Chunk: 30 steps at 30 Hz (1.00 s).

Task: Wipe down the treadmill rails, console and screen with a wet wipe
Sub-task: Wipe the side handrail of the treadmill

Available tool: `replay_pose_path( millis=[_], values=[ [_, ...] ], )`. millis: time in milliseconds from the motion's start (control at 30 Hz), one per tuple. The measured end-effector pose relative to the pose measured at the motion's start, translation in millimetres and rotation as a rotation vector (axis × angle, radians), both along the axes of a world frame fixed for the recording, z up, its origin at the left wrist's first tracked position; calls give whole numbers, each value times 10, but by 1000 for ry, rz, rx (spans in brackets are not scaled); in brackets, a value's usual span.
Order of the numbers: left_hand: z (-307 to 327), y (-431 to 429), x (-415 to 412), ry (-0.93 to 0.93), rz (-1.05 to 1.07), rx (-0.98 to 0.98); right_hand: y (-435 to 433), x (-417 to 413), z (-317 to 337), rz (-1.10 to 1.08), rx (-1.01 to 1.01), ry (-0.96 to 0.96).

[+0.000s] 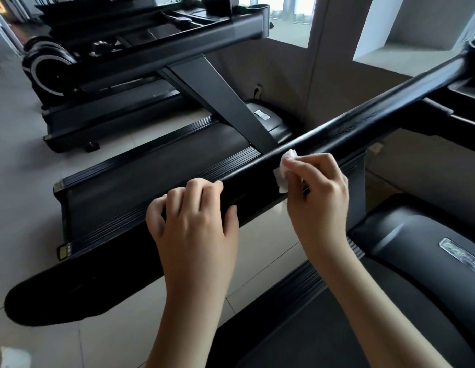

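Note:
A long black treadmill rail [358, 126] runs diagonally from the lower left up to the console corner [470, 73] at the upper right. My left hand [196, 221] rests on the rail's middle with its fingers curled over the top edge and the thumb on the near side. Just to its right, my right hand [316, 192] pinches a small white wet wipe [284, 171] and holds it against the rail's top and near face. The screen is out of view.
A second treadmill [156, 160] stands parallel on the left, its upright [220, 99] and console tray [204, 30] above. My own treadmill's motor cover [416, 243] and belt [337, 335] lie at the lower right. An exercise bike [50, 67] stands far left on the tiled floor.

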State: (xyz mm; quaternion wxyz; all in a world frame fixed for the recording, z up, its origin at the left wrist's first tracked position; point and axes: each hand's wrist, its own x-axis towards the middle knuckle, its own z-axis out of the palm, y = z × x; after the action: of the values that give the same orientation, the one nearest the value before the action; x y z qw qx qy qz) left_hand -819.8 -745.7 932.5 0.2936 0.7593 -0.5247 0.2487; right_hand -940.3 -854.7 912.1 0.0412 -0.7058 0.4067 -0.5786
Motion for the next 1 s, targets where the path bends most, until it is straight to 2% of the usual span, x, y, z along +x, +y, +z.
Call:
replay_pose_path(
  millis=[133,300,433,600,733,900,1000],
  values=[
    [-13,-19,-10,-3,10,-12,168,58,-128,89,-14,45],
    [-35,-25,-15,-11,28,-17,79,0,-234,-51,137,-133],
    [-52,-39,-38,-17,44,-41,203,50,-310,36,104,-80],
    [-58,-56,-69,-24,74,-41,43,-7,-396,-14,227,-240],
    [-58,-58,-91,-21,99,-49,95,-8,-280,170,75,-120],
    [-55,-65,-115,-21,111,-56,-238,-58,-29,101,86,-171],
    [-75,-50,-118,-14,123,-64,-227,8,60,112,-51,57]
  ],
)
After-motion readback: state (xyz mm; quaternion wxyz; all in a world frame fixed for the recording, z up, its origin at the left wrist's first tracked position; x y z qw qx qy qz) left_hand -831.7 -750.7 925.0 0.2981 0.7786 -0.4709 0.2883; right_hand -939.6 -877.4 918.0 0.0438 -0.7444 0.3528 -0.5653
